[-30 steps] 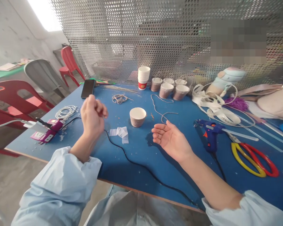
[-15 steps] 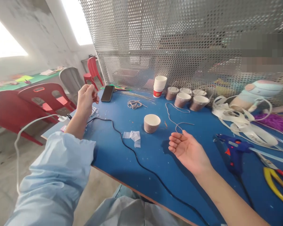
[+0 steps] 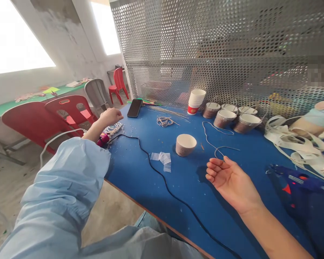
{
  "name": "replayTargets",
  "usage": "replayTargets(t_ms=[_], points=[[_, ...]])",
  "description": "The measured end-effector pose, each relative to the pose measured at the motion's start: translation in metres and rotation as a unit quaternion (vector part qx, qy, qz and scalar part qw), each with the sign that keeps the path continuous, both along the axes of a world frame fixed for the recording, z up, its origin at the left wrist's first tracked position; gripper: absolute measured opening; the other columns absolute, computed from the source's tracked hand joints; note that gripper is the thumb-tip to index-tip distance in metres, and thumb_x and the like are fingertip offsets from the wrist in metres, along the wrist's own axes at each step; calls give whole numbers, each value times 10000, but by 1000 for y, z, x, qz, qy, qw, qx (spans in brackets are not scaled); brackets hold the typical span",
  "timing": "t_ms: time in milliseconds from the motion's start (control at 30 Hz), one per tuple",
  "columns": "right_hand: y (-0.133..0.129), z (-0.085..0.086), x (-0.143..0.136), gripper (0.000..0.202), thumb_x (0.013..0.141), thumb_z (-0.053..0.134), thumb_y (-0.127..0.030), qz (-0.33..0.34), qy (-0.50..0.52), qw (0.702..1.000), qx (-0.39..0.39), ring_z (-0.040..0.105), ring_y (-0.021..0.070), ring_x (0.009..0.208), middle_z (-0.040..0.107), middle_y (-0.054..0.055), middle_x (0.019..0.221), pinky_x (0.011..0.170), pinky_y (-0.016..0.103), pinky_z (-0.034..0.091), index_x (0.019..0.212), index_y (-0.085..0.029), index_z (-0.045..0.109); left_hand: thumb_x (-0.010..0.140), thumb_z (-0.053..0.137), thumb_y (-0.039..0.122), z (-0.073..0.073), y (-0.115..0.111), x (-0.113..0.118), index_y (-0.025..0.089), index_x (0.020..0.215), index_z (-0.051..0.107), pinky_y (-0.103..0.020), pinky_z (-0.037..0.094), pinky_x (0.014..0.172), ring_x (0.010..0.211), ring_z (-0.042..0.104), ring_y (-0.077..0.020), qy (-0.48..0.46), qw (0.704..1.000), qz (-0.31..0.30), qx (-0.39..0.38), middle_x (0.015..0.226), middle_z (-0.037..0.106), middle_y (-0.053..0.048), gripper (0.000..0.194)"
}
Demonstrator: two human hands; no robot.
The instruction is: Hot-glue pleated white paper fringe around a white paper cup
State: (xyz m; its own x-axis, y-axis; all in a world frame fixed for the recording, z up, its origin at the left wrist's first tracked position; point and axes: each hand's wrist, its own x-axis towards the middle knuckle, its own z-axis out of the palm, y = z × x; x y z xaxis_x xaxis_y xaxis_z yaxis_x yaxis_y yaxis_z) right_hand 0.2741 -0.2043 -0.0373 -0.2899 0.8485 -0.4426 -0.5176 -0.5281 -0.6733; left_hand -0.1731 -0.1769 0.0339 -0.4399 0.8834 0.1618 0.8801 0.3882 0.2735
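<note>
Perforated metal panelling (image 3: 205, 61) rises behind the far edge of a blue table (image 3: 140, 172). Near its middle, the right hand (image 3: 233, 185) hovers palm up, fingers loosely curled and nothing seen within them; a loose thin cord (image 3: 229, 146) runs up to the fingertips, though contact cannot be told. Above the table's left edge, the left hand (image 3: 110, 116) is bent over with its fingertips turned away, so whether it grips anything cannot be told.

It looks like a pause between handlings of the cord and the wrapped cup (image 3: 185, 150), which stands upright between the hands, well in from the near edge. Picking up either would seem to call for the right hand to turn over and close its fingers.

Only white lining shows inside that cup. Along the far edge, a nested stack of paper cups (image 3: 196, 102) stands just beside five more wrapped cups (image 3: 224, 121); thin strands cross some rims, and their contents are too small to tell. Striped paper pieces (image 3: 164, 158) lie left of the nearer cup, while a blue glue gun (image 3: 299, 178) rests right of the right hand.
</note>
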Motion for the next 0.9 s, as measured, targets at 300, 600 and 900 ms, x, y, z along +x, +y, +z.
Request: replayTargets(t_ms=[300, 600, 900], points=[[-2, -5, 1, 48, 713, 653, -188, 23, -17, 999, 45, 578, 117, 571, 658, 40, 692, 511, 228, 523, 739, -170, 689, 735, 457, 120, 7, -3, 26, 174, 815, 654, -337, 441, 810, 887, 600, -240, 30, 993, -64, 93, 933, 682, -94, 219], [-7, -8, -2, 89, 603, 634, -106, 19, -20, 995, 98, 303, 41, 423, 353, -75, 488, 417, 194, 337, 573, -173, 583, 800, 405, 169, -11, -4, 117, 171, 914, 684, -301, 449, 730, 734, 606, -188, -14, 966, -235, 108, 825, 693, -50, 301], [-6, -9, -5, 259, 627, 806, -266, -8, -61, 993, 101, 349, 43, 428, 523, -51, 537, 470, 231, 375, 821, -146, 682, 844, 541, 301, -41, -3, 190, 174, 1126, 566, -312, 515, 768, 931, 620, -187, -196, 896, -387, 89, 1105, 632, -90, 310]])
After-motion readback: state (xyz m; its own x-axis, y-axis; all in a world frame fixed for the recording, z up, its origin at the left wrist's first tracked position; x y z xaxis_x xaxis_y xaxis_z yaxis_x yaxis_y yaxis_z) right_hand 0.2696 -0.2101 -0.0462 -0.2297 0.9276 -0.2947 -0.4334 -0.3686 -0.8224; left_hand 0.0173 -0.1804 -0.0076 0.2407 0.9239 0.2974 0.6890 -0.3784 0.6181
